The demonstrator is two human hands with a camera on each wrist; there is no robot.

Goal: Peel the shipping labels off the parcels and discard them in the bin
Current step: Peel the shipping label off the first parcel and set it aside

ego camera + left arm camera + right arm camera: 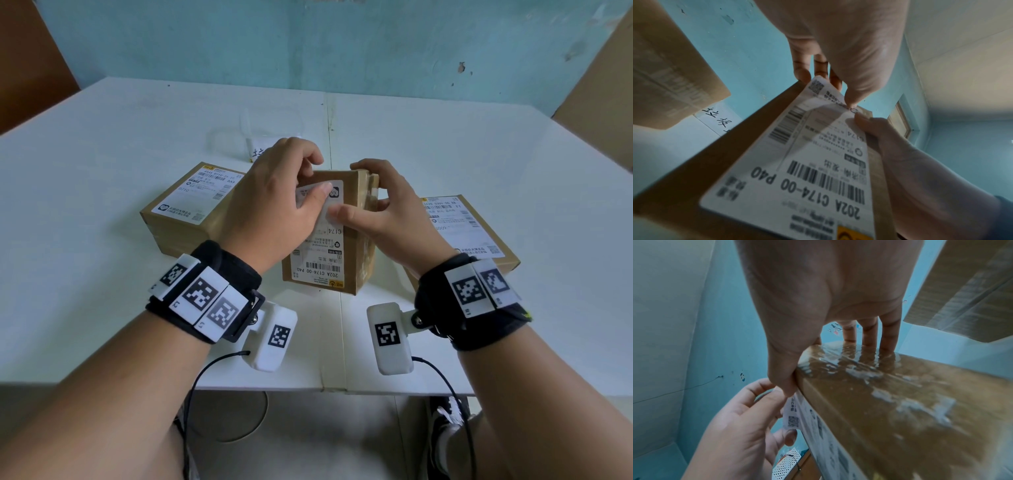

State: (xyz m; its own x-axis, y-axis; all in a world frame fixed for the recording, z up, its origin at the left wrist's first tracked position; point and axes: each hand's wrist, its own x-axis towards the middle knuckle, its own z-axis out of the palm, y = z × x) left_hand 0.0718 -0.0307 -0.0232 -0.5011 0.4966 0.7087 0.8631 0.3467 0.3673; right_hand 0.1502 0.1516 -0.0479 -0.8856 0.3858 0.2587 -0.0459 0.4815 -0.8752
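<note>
A brown cardboard parcel (pixel 356 240) stands tilted at the table's middle, its white shipping label (pixel 322 253) facing me. My left hand (pixel 313 178) pinches the label's far corner, which is lifted off the cardboard; the curled corner (pixel 816 86) shows in the left wrist view. My right hand (pixel 363 219) grips the parcel's right side, fingers over the taped far edge (pixel 869 350) and thumb (pixel 869 123) pressing on the label. The lower part of the label lies flat on the box.
Two more labelled parcels lie flat on the white table (pixel 102 154), one at the left (pixel 191 205) and one at the right (pixel 472 233). Behind the hands stands a clear container (pixel 239 137) with a handwritten paper note. Cardboard sheets lean at both back corners.
</note>
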